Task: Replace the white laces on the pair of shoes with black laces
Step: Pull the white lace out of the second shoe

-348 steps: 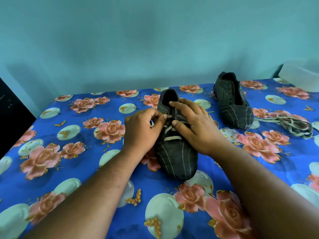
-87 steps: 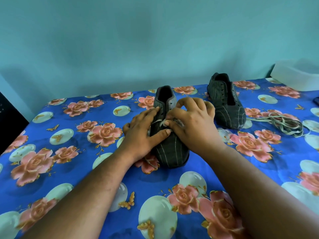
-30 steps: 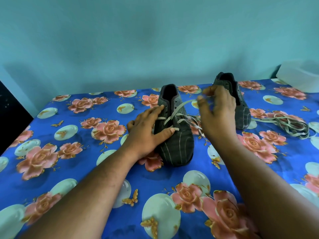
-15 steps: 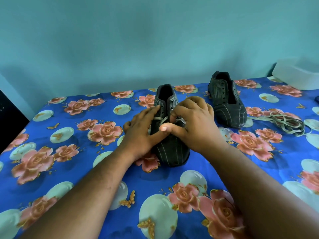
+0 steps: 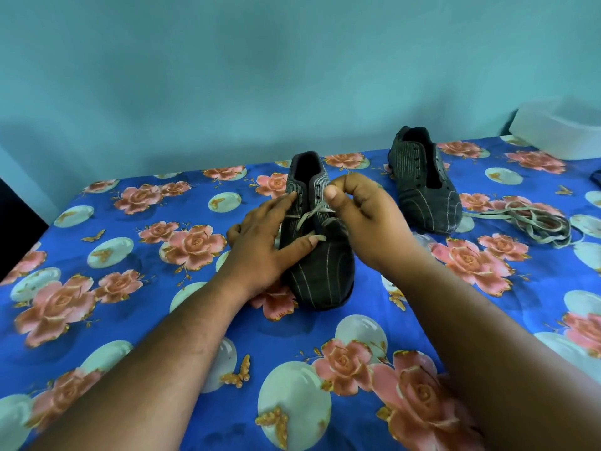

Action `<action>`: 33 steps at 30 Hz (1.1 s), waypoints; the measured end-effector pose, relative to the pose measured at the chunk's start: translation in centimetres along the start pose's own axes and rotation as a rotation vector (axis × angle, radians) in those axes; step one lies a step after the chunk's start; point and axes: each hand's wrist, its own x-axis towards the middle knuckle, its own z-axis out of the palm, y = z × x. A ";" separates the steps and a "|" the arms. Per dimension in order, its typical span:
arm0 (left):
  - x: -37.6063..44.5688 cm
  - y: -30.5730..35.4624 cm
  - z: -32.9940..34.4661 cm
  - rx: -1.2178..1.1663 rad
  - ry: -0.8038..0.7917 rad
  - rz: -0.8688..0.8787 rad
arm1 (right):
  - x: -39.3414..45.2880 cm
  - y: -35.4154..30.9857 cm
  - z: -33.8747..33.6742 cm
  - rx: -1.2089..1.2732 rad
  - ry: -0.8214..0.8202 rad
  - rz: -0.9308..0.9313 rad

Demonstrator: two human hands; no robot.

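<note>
Hands, 2, both bare, forearms reaching in from the lower edge over a blue floral cloth (image 5: 136, 297) that covers the tabletop. Left hand (image 5: 260, 245): palm down, fingers straight and spread, laid along the left flank of the near shoe (image 5: 320, 255), thumb stretched across the vamp; it presses the shoe and grips nothing. Right hand (image 5: 361, 219): raised over the shoe's lacing, fingers curled, thumb and forefinger pinching a strand of the white lace (image 5: 309, 216), which runs slack from the pinch down to the eyelets. Near shoe: dark grey with pale stripes, upright on its sole at the middle of the cloth, toe toward the viewer, white lace threaded only through its lower eyelets, upper eyelets bare. Far shoe (image 5: 422, 187): same pattern, upright, well apart to the right rear, eyelets without lace. Loose lace (image 5: 533, 222): pale, lying in a tangled heap on the cloth just right of the far shoe, 1 end trailing toward that shoe's toe. White container (image 5: 559, 131): at the far right corner against the teal wall (image 5: 292, 76); its contents cannot be seen.
</note>
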 end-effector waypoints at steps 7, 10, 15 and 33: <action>0.0 0.1 -0.1 0.014 -0.005 -0.008 | 0.5 0.0 -1.8 -0.039 0.205 -0.079; 0.0 0.1 0.0 0.014 0.003 -0.001 | 0.2 1.2 -0.9 -0.286 0.075 -0.075; 0.1 -0.1 0.1 0.021 0.000 -0.008 | -0.3 0.9 0.4 -0.571 -0.045 0.009; 0.2 -0.3 0.1 0.040 0.007 0.014 | -0.1 0.8 -0.7 0.345 -0.129 0.198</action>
